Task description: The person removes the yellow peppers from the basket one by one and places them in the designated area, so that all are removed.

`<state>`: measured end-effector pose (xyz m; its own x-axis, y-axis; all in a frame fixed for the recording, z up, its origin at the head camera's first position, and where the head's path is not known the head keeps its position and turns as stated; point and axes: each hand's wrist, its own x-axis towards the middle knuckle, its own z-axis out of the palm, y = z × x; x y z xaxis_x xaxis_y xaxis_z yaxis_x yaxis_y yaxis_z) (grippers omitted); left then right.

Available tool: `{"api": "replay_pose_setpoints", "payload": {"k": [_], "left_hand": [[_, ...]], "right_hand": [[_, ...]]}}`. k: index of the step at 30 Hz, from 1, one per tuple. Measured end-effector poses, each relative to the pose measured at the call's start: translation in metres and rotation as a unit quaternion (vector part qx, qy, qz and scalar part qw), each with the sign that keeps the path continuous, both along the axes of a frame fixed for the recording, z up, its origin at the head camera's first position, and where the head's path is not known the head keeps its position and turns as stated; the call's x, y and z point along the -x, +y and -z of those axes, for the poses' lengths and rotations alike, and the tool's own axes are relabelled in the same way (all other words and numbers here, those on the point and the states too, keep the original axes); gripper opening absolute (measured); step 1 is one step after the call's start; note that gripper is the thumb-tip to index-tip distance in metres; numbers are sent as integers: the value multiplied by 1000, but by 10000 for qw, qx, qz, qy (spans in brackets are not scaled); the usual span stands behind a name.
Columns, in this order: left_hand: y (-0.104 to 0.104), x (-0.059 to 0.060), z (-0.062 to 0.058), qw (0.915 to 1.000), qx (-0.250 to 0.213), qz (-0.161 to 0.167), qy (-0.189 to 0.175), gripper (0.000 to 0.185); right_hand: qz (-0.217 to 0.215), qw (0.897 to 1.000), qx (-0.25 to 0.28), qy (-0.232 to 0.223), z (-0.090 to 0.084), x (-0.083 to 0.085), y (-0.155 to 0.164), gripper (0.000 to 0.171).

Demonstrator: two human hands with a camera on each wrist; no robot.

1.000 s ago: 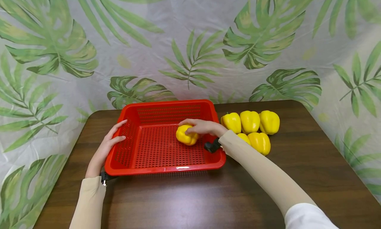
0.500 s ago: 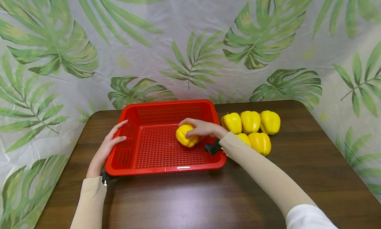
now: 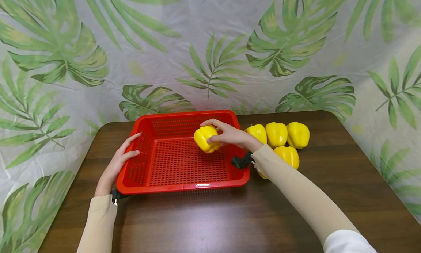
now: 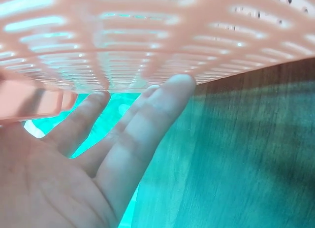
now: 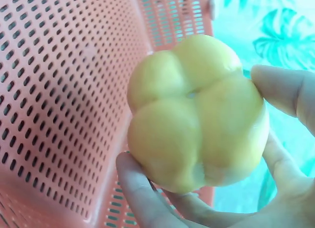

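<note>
In the head view my right hand (image 3: 231,136) holds a yellow bell pepper (image 3: 204,139) inside the red perforated plastic basket (image 3: 184,188). Fingers and thumb grip the pepper's sides, and its lobed end faces the right wrist camera, where the pepper (image 5: 197,114) hangs over the mesh floor. My left hand (image 3: 116,167) holds the basket's left side, thumb and a finger over the rim. Seen from the left wrist, other fingers (image 4: 142,134) extend along the outside of the perforated wall (image 4: 211,50); the thumb is hidden there.
Right of the basket, several more yellow bell peppers stand together on the dark wooden table (image 3: 332,165), among them a back-row pepper (image 3: 276,135) and a front one (image 3: 288,156). The right forearm covers part of this group. A leaf-printed cloth (image 3: 210,45) hangs behind the table.
My right hand has moved up and slightly right, carrying the bell pepper with it higher in the head view. The left hand and the basket have stayed in place.
</note>
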<state>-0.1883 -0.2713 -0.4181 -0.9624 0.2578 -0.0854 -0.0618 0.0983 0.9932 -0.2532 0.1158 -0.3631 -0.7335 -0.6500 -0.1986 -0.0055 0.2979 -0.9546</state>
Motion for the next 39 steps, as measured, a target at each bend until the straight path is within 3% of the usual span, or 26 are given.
{"api": "replay_pose_setpoints", "payload": {"k": [16,23,39], "left_hand": [[0,-1,-2,10000,22,24,-7,56],[0,-1,-2,10000,38,-2,-2,56],[0,0,-1,10000,38,-19,26,56]], "right_hand": [[589,9968,-10,534,-15,-9,29,53],[693,9956,336,533,-18,-14,43,54],[1180,9906,145,673,-27,-23,80,55]]}}
